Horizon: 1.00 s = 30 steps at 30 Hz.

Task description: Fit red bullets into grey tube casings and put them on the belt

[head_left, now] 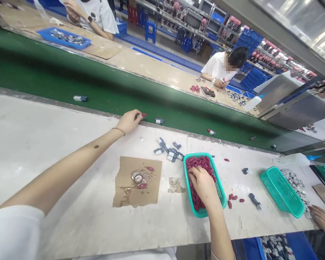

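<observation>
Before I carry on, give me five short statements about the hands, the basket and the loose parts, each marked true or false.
1. The right hand is in a green basket of red parts. True.
2. The left hand rests on the cardboard. False: it is at the near edge of the green belt, a red piece at its fingertips.
3. The cardboard lies left of that basket. True.
4. The grey parts beside the basket sit in a blue tray. False: they lie loose on the white table.
5. Two red pieces lie on the cardboard. True.
</observation>
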Each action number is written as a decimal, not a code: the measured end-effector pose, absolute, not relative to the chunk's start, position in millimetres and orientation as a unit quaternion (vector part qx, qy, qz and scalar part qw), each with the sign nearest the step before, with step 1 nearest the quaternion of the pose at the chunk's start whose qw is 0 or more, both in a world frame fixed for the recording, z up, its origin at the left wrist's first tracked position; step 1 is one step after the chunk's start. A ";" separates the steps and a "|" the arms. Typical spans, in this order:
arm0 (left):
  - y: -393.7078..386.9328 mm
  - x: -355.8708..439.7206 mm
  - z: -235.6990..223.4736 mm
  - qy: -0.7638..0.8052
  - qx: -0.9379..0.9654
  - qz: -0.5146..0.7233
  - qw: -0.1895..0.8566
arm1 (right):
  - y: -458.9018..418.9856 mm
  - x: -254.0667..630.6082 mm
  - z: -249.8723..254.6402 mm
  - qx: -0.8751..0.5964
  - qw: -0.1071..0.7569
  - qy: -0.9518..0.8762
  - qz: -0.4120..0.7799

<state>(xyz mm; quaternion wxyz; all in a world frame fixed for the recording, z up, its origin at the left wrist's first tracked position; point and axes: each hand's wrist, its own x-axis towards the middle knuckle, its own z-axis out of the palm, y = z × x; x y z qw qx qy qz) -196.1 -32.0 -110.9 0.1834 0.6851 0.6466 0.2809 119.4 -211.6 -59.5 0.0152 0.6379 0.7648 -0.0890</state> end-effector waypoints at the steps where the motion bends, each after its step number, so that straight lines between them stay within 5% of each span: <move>1: -23.6 -189.4 -111.5 0.646 0.688 0.286 0.167 | -211.4 120.0 -60.7 0.638 0.008 0.765 -0.085; 6: -6.0 -148.8 -118.5 0.561 0.762 0.275 0.170 | -215.6 129.9 -70.7 0.621 -0.163 0.756 -0.124; 14: 1.9 -110.5 -119.7 0.508 0.750 0.309 0.289 | -240.7 112.5 -69.2 0.614 -0.468 0.523 -0.361; 30: -150.2 -198.6 -83.3 0.518 0.335 0.406 0.674 | -222.1 27.8 -101.9 0.559 -0.428 0.424 -0.570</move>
